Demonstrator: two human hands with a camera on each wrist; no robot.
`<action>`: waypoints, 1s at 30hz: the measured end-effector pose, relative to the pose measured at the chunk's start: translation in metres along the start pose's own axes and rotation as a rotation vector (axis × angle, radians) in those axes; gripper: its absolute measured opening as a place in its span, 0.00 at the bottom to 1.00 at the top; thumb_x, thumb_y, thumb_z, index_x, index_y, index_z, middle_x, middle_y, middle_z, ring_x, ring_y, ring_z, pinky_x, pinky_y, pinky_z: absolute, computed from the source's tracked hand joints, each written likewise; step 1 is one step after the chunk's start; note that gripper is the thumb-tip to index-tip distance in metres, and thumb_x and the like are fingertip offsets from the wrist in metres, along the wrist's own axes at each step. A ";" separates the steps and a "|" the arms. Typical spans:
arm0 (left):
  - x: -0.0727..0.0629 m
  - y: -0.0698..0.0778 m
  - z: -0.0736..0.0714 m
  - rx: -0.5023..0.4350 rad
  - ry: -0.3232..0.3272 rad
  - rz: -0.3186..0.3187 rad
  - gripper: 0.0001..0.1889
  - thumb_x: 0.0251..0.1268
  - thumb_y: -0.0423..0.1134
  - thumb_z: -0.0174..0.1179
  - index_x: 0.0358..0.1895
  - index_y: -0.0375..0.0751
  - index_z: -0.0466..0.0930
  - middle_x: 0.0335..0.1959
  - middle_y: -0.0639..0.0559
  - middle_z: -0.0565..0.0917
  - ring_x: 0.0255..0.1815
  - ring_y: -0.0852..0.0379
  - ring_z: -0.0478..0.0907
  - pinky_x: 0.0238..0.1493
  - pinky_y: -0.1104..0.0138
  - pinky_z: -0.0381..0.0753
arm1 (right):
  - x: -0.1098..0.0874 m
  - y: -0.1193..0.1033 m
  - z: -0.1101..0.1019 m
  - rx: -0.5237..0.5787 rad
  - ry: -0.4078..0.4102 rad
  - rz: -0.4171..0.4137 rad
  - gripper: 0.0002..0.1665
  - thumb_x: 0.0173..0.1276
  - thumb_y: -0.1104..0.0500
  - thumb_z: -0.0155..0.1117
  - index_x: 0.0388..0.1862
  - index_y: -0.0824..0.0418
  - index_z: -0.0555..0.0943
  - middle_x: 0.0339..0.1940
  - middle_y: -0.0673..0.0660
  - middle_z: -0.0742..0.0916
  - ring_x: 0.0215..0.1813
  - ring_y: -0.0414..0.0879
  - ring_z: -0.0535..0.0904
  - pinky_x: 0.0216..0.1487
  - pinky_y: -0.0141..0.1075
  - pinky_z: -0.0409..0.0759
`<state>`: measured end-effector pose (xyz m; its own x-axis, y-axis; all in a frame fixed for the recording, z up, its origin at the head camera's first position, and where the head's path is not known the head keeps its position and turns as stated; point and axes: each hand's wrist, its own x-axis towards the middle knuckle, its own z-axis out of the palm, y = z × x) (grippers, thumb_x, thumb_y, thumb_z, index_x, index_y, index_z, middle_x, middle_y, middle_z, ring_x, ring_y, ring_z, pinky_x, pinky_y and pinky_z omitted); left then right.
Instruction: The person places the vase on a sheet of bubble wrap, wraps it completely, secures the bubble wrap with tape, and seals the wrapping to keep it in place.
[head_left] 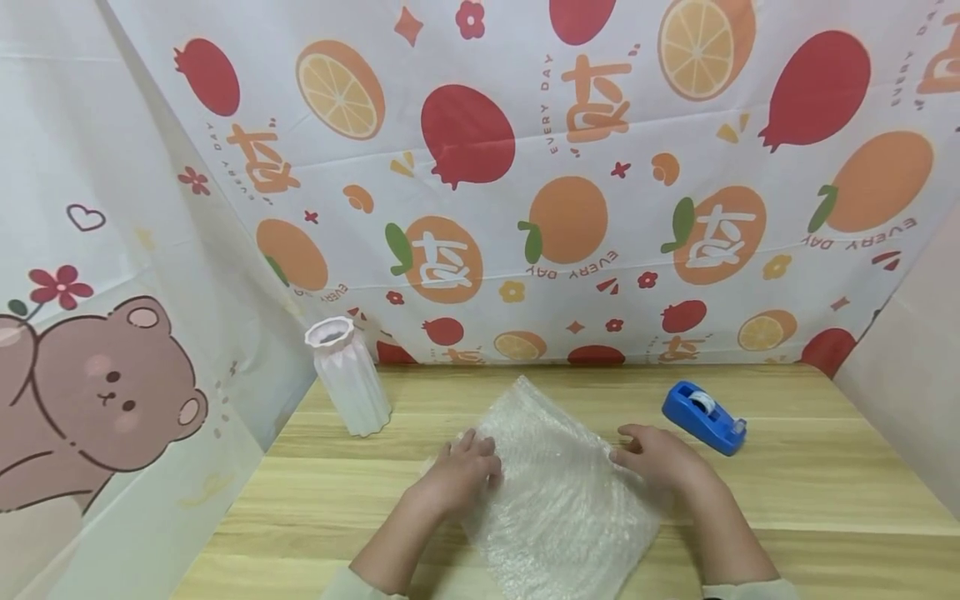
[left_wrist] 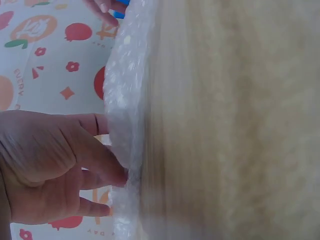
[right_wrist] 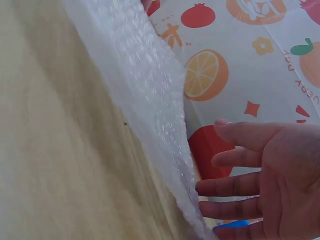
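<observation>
Here, pebbly bubble wrap [head_left: 558,500], faceted vase [head_left: 351,387], grained wooden table [head_left: 817,479]

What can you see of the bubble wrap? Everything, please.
The bubble wrap is a clear, whitish plastic-looking sheet, its surface bumpy and glossy. It is over the wood-grain table, set diagonally with one corner pointing away from the person; its near end runs to the head view's bottom edge. The left hand touches its left side, the right hand its right edge. Whether it is folded is unclear.

Gap between vase [head_left: 348,379] and wrap [head_left: 558,500], dispenser [head_left: 707,424] right
</observation>
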<state>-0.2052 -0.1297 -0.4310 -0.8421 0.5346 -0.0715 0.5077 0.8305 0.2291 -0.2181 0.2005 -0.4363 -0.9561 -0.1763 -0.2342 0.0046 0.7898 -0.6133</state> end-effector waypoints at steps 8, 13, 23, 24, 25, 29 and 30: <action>0.012 0.000 0.000 0.092 0.038 0.037 0.13 0.61 0.26 0.57 0.27 0.51 0.75 0.73 0.40 0.67 0.75 0.30 0.55 0.61 0.28 0.60 | 0.001 -0.005 0.009 0.046 0.017 -0.029 0.20 0.66 0.55 0.67 0.57 0.55 0.80 0.42 0.54 0.86 0.45 0.49 0.81 0.48 0.50 0.80; 0.020 -0.003 -0.001 0.108 0.034 -0.036 0.08 0.65 0.31 0.57 0.31 0.50 0.80 0.73 0.40 0.67 0.76 0.32 0.54 0.60 0.28 0.60 | 0.002 -0.008 0.015 0.041 0.007 -0.075 0.08 0.62 0.63 0.67 0.40 0.52 0.83 0.32 0.51 0.82 0.37 0.47 0.76 0.41 0.43 0.77; 0.025 -0.012 -0.005 0.047 0.022 -0.192 0.17 0.71 0.38 0.53 0.59 0.41 0.79 0.74 0.34 0.63 0.75 0.31 0.55 0.62 0.29 0.59 | 0.005 -0.010 0.030 0.053 0.069 -0.089 0.06 0.57 0.68 0.69 0.25 0.58 0.83 0.24 0.51 0.81 0.27 0.45 0.74 0.31 0.37 0.74; 0.026 -0.015 -0.006 0.034 0.044 -0.228 0.18 0.69 0.39 0.54 0.60 0.39 0.77 0.71 0.33 0.66 0.72 0.30 0.61 0.60 0.31 0.63 | 0.005 -0.010 0.030 0.068 0.082 -0.067 0.07 0.57 0.68 0.69 0.25 0.58 0.82 0.23 0.51 0.81 0.26 0.45 0.75 0.30 0.37 0.74; 0.026 -0.018 -0.007 0.017 0.074 -0.267 0.20 0.67 0.40 0.56 0.59 0.37 0.77 0.67 0.32 0.71 0.67 0.30 0.66 0.58 0.33 0.68 | 0.005 -0.010 0.030 0.084 0.094 -0.046 0.07 0.57 0.69 0.68 0.24 0.59 0.82 0.22 0.52 0.81 0.25 0.45 0.75 0.29 0.37 0.74; 0.024 -0.029 -0.012 -0.061 0.188 -0.412 0.19 0.61 0.46 0.64 0.46 0.32 0.79 0.43 0.37 0.82 0.43 0.38 0.80 0.39 0.46 0.79 | 0.006 -0.007 0.027 0.102 0.129 0.013 0.06 0.58 0.69 0.66 0.25 0.60 0.82 0.17 0.54 0.80 0.20 0.46 0.75 0.27 0.37 0.74; 0.023 -0.031 -0.012 -0.084 0.193 -0.445 0.20 0.61 0.48 0.65 0.43 0.32 0.80 0.39 0.38 0.82 0.38 0.40 0.81 0.37 0.48 0.79 | 0.006 -0.006 0.025 0.099 0.134 0.019 0.06 0.59 0.69 0.65 0.26 0.60 0.82 0.16 0.54 0.80 0.20 0.46 0.76 0.28 0.37 0.74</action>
<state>-0.2427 -0.1452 -0.4280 -0.9963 0.0857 -0.0008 0.0817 0.9518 0.2956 -0.2164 0.1797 -0.4533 -0.9861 -0.0764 -0.1474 0.0454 0.7296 -0.6824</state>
